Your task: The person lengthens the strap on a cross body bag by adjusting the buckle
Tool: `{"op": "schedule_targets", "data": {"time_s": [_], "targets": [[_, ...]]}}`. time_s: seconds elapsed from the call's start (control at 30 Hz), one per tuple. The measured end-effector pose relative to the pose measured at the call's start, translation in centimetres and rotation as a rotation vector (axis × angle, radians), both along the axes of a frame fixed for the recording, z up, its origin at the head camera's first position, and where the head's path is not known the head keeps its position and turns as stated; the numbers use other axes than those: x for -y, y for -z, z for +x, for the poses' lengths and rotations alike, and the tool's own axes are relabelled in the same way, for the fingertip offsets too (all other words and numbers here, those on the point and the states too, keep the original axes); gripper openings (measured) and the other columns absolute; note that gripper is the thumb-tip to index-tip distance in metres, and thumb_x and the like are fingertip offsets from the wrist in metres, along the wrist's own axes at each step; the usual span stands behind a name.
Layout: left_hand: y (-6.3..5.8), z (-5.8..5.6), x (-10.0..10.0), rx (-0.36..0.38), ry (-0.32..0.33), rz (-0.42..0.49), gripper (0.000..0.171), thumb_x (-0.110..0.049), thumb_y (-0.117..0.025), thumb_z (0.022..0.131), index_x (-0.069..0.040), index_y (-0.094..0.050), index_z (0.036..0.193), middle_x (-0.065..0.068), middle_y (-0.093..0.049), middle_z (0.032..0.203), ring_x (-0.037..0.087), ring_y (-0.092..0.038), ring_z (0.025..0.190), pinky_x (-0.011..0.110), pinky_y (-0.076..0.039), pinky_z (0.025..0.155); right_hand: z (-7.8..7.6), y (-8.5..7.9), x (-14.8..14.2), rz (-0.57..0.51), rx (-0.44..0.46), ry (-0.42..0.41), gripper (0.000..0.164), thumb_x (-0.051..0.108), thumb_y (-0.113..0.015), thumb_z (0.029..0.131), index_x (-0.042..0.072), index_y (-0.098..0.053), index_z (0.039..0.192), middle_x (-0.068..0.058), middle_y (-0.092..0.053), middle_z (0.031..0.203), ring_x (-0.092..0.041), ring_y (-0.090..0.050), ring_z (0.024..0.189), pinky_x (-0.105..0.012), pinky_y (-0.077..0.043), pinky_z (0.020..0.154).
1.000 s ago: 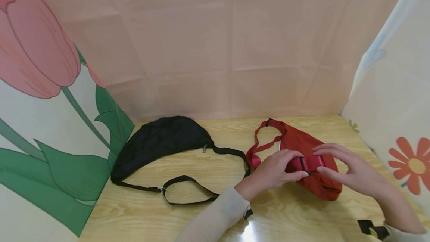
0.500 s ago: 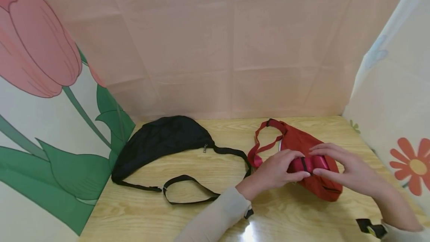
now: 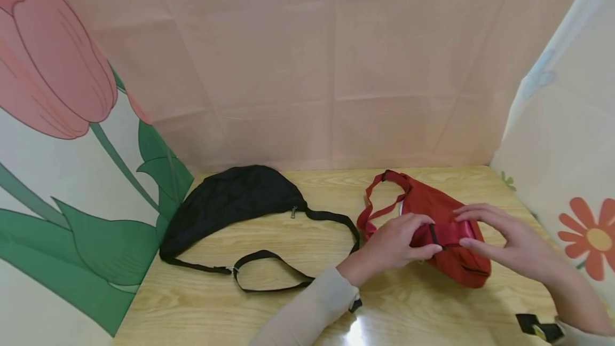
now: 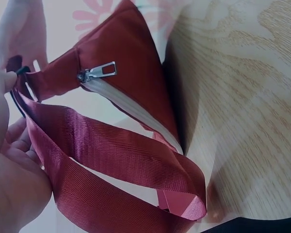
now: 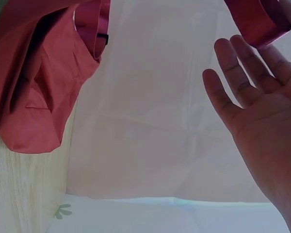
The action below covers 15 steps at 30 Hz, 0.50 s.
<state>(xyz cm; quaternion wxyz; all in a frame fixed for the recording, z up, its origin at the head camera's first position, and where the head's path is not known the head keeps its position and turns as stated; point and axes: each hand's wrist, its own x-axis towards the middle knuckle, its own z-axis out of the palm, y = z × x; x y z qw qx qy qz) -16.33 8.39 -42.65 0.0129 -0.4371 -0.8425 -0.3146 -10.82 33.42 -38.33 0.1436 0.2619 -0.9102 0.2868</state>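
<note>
A red waist bag [image 3: 430,196] lies on the right side of the table, its webbing strap raised in front of it. My left hand [image 3: 396,240] pinches the strap at a black slider buckle [image 3: 435,235]. From the right, my right hand [image 3: 511,242] holds the folded end of the strap [image 3: 456,232] between thumb and fingers. In the left wrist view, a long loop of red webbing [image 4: 119,145] hangs from the left hand, near a silver zipper pull [image 4: 101,71]. The right wrist view shows the strap's folded end [image 5: 262,24] at the right fingertips.
A black waist bag [image 3: 235,204] lies on the left of the wooden table [image 3: 192,314]. Its black strap [image 3: 274,288] loops toward the left forearm. A pink backdrop [image 3: 269,68] rises behind, with printed side walls left and right.
My right hand moved in toward the buckle, then back out to the right, drawing the strap's folded end flatter and longer. My left hand has stayed nearly in place.
</note>
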Motion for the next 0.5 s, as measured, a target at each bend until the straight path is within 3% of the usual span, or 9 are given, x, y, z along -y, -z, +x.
{"op": "schedule_targets", "data": {"time_s": [0.27, 0.5], "targets": [[-0.17, 0.07, 0.12, 0.003, 0.014, -0.008, 0.045, -0.045, -0.061, 0.100, -0.018, -0.053, 0.136, -0.010, -0.057, 0.116, -0.002, -0.048, 0.096, 0.006, -0.036, 0.080, -0.13, 0.00, 1.05, 0.073, 0.023, -0.018, 0.055, 0.013, -0.090, 0.076, 0.027, -0.067, 0.123, 0.009, -0.060, 0.124, 0.007, -0.047, 0.114, -0.006, -0.040, 0.086], [-0.20, -0.04, 0.20, -0.001, 0.012, -0.022, 0.046, -0.045, -0.061, 0.100, -0.018, -0.052, 0.136, -0.011, -0.058, 0.118, -0.003, -0.048, 0.098, 0.006, -0.034, 0.083, -0.01, 0.11, 0.61, 0.012, 0.015, -0.007, 0.056, 0.003, -0.089, 0.073, 0.023, -0.069, 0.121, 0.005, -0.063, 0.124, 0.006, -0.048, 0.116, -0.004, -0.034, 0.090]]}}
